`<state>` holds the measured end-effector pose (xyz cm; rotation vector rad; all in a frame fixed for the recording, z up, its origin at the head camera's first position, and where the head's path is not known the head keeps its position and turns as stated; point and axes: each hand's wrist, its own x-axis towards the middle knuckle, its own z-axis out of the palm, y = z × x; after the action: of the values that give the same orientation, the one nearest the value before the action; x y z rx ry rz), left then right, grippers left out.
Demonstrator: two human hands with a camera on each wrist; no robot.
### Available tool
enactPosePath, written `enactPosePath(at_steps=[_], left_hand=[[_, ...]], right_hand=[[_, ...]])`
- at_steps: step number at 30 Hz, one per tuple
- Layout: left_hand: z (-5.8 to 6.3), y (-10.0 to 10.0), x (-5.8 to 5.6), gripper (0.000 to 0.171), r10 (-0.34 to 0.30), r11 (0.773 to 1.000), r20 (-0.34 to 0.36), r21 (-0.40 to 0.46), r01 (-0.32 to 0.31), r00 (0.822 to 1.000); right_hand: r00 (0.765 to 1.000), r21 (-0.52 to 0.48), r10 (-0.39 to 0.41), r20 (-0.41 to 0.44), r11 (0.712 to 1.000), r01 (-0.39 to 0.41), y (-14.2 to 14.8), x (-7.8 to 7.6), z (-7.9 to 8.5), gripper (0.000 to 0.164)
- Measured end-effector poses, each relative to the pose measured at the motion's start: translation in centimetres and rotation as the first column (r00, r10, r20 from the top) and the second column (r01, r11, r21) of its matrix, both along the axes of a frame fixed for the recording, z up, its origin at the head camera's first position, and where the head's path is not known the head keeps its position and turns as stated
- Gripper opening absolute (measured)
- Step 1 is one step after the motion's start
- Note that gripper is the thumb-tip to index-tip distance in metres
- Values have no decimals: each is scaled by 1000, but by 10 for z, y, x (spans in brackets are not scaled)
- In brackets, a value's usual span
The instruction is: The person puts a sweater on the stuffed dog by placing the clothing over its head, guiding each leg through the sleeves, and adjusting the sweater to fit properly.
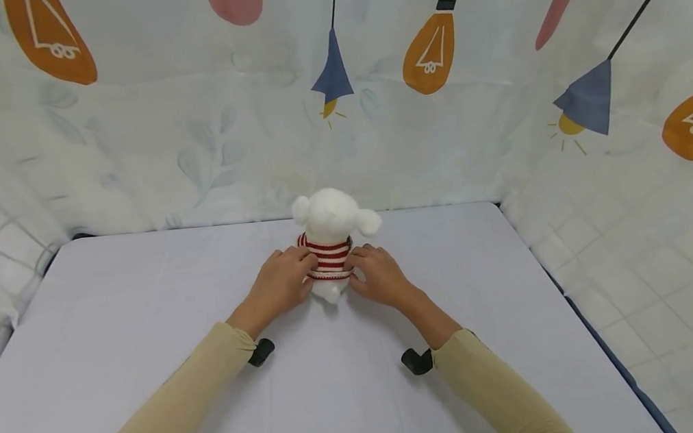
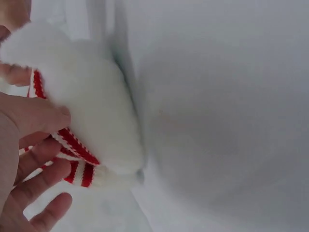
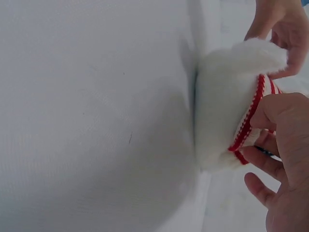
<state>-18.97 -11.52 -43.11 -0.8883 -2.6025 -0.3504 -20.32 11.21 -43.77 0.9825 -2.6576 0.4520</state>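
Observation:
A white plush animal (image 1: 330,212) with floppy ears sits upright on the table, its back and small tail facing me. It wears a red-and-white striped knitted sweater (image 1: 329,256). My left hand (image 1: 279,282) pinches the sweater's lower hem at the toy's left side, thumb on the red edge in the left wrist view. On the other side my right hand (image 1: 383,276) pinches the same hem between thumb and fingers. In the right wrist view the toy's fluffy white lower body (image 3: 217,106) shows below the hem. The toy's front is hidden in the head view.
A white-covered table (image 1: 325,397) spreads around the toy. Close behind its far edge hangs a pale curtain (image 1: 189,120) printed with lamps and bulbs, which continues along both sides. Black wrist-camera mounts (image 1: 417,361) stick out below the beige sleeves (image 1: 491,389).

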Motion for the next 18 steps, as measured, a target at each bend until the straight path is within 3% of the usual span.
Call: enactPosePath(at_steps=[6,14,18], left_hand=[[0,5,4,16,-40,999,34,33,39,999],[-8,6,8,17,-31,999,-39,-23,30,999],[-12,6,9,17,-20,999,-36,-37,18,999]], right_hand=[[998,-65,36,45,997,-33,-2,2,0,11],[998,-17,44,50,999,-43,-3,5,-2,7],[998,-2,42,42,999,-41,-3,7,-4,7]])
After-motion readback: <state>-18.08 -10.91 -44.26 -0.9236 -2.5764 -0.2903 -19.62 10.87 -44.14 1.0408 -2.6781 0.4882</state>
